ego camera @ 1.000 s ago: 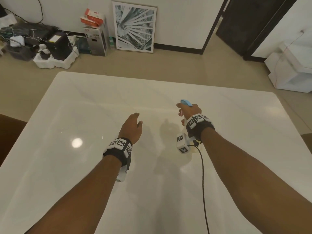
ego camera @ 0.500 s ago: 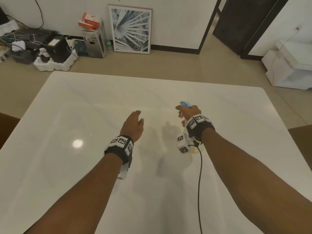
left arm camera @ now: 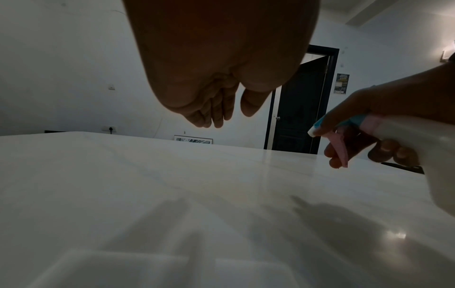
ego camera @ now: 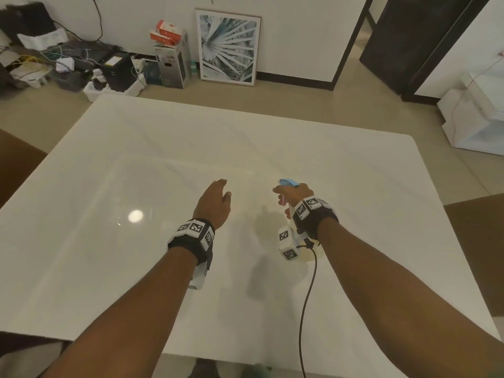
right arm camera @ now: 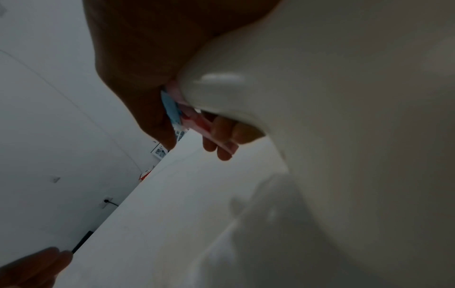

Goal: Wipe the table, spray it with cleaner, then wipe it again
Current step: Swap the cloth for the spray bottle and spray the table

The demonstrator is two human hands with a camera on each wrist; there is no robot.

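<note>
My right hand (ego camera: 293,196) grips a white spray bottle (right arm camera: 320,117) with a blue nozzle head (ego camera: 289,182) and a pink trigger (left arm camera: 341,150), held above the middle of the white table (ego camera: 136,268). Two fingers lie curled on the trigger. The nozzle points away from me over the table. My left hand (ego camera: 215,197) hovers palm down just left of the bottle, fingers relaxed and holding nothing (left arm camera: 214,113). No cloth shows in any view.
Past the far table edge stand a framed leaf print (ego camera: 227,47), cardboard boxes (ego camera: 171,58) and a heap of cables and devices (ego camera: 68,66). A dark door (ego camera: 414,42) is at the back right, a white unit (ego camera: 477,118) beside it. Brown chairs (ego camera: 16,162) flank the table.
Both hands stay almost where they were above the table. The view has shifted slightly, and the grip on the bottle is unchanged.
</note>
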